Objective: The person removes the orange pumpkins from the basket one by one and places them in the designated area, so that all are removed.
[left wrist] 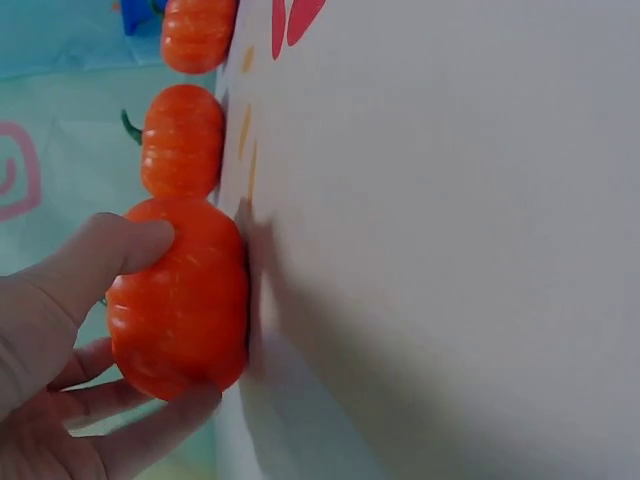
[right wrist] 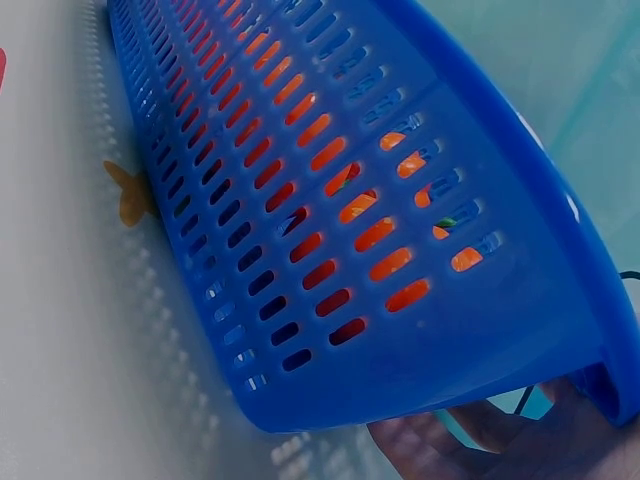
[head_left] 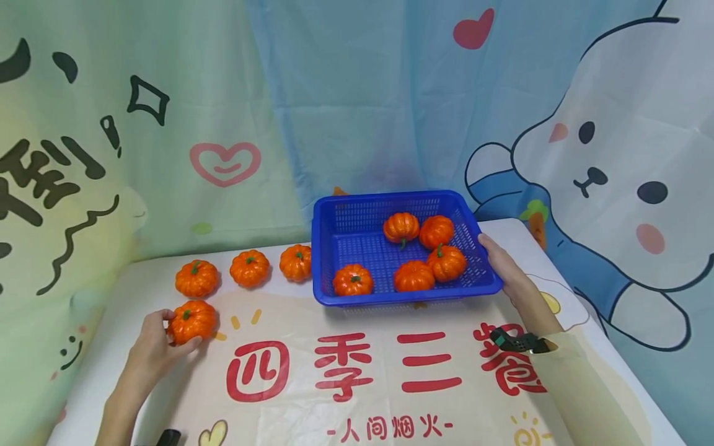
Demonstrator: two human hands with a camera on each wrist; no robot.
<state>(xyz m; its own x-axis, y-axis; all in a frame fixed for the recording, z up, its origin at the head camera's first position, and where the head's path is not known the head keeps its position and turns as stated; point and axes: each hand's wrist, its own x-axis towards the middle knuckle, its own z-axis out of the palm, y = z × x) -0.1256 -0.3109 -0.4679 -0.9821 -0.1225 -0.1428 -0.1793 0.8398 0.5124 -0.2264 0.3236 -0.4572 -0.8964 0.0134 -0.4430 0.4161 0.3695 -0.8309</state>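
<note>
My left hand [head_left: 158,350] grips a small orange pumpkin [head_left: 193,322] at the left of the table, thumb on one side and fingers on the other. In the left wrist view, that pumpkin [left wrist: 180,300] appears to touch the tabletop. At the back right, my right hand [head_left: 504,263] holds the right end of a blue perforated basket [head_left: 404,300]. The right wrist view shows fingers [right wrist: 430,445] beneath the basket's rim, partly hidden by its wall. Several orange pumpkins [head_left: 401,228] lie inside the basket, most of them toward its right side.
Left of the basket, three more pumpkins [head_left: 250,269] stand in a row along the table's back edge. The rightmost pumpkin [head_left: 295,263] is right beside the basket wall. A printed cloth [head_left: 374,362] covers the table, and a patterned curtain [head_left: 357,93] hangs behind.
</note>
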